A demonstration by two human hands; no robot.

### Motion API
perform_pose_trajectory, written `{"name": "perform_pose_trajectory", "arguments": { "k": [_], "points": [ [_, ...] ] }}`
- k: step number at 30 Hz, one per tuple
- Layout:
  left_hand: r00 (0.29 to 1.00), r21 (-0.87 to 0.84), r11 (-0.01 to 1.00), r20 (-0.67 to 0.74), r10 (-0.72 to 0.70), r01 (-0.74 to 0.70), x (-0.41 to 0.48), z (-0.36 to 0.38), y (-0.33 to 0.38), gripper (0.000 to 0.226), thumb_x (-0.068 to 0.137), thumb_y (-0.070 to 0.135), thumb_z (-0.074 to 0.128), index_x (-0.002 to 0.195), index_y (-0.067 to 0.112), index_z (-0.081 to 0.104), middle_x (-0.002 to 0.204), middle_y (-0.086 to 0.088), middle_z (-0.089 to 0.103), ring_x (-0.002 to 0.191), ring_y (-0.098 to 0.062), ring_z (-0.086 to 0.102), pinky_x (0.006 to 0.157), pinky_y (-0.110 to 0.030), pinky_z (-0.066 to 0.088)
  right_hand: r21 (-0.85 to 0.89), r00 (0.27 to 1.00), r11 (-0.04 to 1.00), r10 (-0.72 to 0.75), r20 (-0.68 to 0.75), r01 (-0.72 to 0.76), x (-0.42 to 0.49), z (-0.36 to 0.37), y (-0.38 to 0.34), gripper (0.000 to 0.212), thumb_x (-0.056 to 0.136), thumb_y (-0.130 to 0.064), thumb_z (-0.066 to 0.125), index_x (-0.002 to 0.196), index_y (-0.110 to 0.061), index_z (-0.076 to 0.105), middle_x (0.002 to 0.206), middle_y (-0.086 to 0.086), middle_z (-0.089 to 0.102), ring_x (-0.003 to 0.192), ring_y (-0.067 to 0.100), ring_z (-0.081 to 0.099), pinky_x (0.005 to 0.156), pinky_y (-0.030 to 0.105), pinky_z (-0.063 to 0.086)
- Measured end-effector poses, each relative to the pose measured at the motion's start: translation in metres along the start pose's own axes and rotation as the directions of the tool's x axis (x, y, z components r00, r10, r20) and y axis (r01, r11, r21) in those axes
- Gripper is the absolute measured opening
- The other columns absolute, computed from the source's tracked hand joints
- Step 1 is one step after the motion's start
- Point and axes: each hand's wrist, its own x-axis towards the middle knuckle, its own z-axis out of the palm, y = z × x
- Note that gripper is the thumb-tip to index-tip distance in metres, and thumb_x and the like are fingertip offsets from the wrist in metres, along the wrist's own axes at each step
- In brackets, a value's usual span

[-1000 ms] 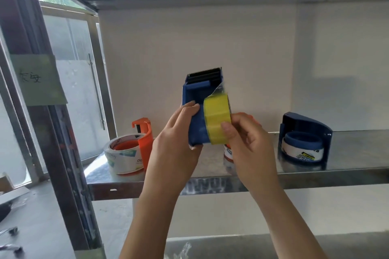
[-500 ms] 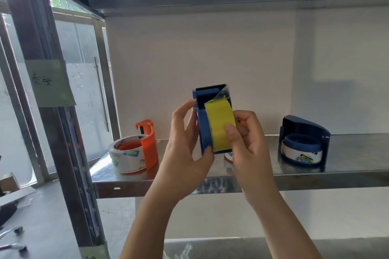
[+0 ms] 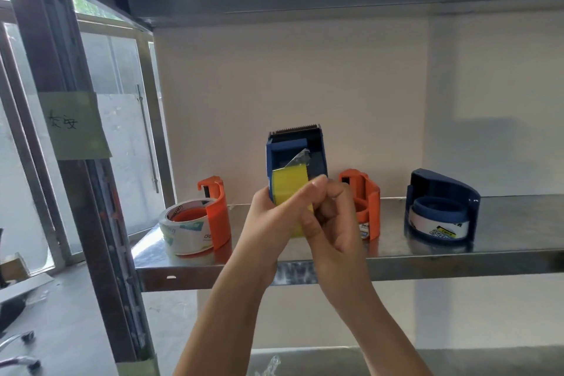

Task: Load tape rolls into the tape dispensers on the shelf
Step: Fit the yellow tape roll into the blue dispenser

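Steel shelf (image 3: 457,264): brushed, reflective, flat front lip. Plain pale wall (image 3: 305,85) behind it; window (image 3: 122,76) to the left; dark metal post (image 3: 76,177) with a green label (image 3: 76,127), handwritten.

Blue dispenser (image 3: 317,156) held upright in the air above the shelf's front edge. Hard plastic, boxy, toothed blade on top. Yellow tape roll (image 3: 288,189) sits in its frame, glossy, with a crinkled clear end poking up.

Left hand (image 3: 268,223) wraps the dispenser's left side, thumb across the roll. Right hand (image 3: 332,223) curls round the right side, thumb on the roll's lower face.

On the shelf:
- Left: orange dispenser (image 3: 217,214), curved, with a white tape roll (image 3: 183,230).
- Middle: second orange dispenser (image 3: 370,201), partly hidden.
- Right: second blue dispenser (image 3: 442,189), rounded, loaded.
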Motion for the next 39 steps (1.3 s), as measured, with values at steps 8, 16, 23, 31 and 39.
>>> {"name": "perform_pose_trajectory", "arguments": {
  "k": [8,16,23,31,39],
  "points": [
    [0.98,-0.044,0.985,0.104,0.172,-0.169,0.001,-0.007,-0.003,0.005,0.075,0.021,0.075,0.071,0.021,0.071,0.067,0.001,0.066,0.066,-0.012,0.064,0.059,-0.022,0.052,-0.058,0.995,0.998,-0.011,0.099,0.017,0.003,-0.011,-0.001,0.021,0.09,-0.016,0.057,0.11,-0.014,0.051,0.095,-0.009,0.062,0.094,0.015,0.062,0.081,0.029,0.053],
    [0.935,0.306,0.885,0.071,0.346,-0.351,0.003,-0.026,0.001,0.008,0.071,0.034,0.067,0.065,0.03,0.07,0.061,0.01,0.069,0.062,-0.005,0.064,0.063,-0.017,0.052,-0.364,0.996,0.927,-0.079,0.039,0.088,0.026,-0.042,-0.034,0.035,0.075,-0.041,0.062,0.109,-0.038,0.053,0.108,-0.015,0.057,0.104,0.016,0.055,0.087,0.036,0.049],
    [0.922,0.289,0.875,0.14,0.362,-0.388,0.001,-0.025,-0.003,0.022,0.082,0.002,0.066,0.069,0.02,0.064,0.055,0.007,0.064,0.052,-0.006,0.06,0.052,-0.018,0.049,-0.53,0.943,0.78,-0.268,0.196,0.331,0.041,-0.014,-0.041,0.015,0.082,-0.033,0.062,0.088,-0.02,0.068,0.093,-0.01,0.066,0.095,0.008,0.059,0.084,0.026,0.048],
    [0.957,0.275,0.917,0.071,0.28,-0.289,0.003,-0.029,-0.017,0.009,0.078,0.008,0.073,0.073,0.011,0.066,0.058,-0.003,0.064,0.054,-0.021,0.06,0.057,-0.037,0.053,-0.566,0.968,0.787,-0.236,0.089,0.244,0.045,-0.005,-0.042,0.006,0.082,-0.028,0.065,0.079,-0.024,0.067,0.078,-0.01,0.066,0.079,0.006,0.061,0.071,0.012,0.046],
    [0.958,0.21,0.935,0.106,0.268,-0.285,0.002,-0.029,-0.019,0.032,0.065,0.036,0.074,0.074,0.006,0.066,0.055,-0.003,0.065,0.051,-0.018,0.06,0.061,-0.031,0.055,-0.6,0.96,0.752,-0.255,0.115,0.272,0.059,0.006,-0.054,0.004,0.083,-0.022,0.067,0.079,-0.023,0.065,0.077,-0.011,0.064,0.083,0.005,0.058,0.074,0.005,0.043]
  ]
}}
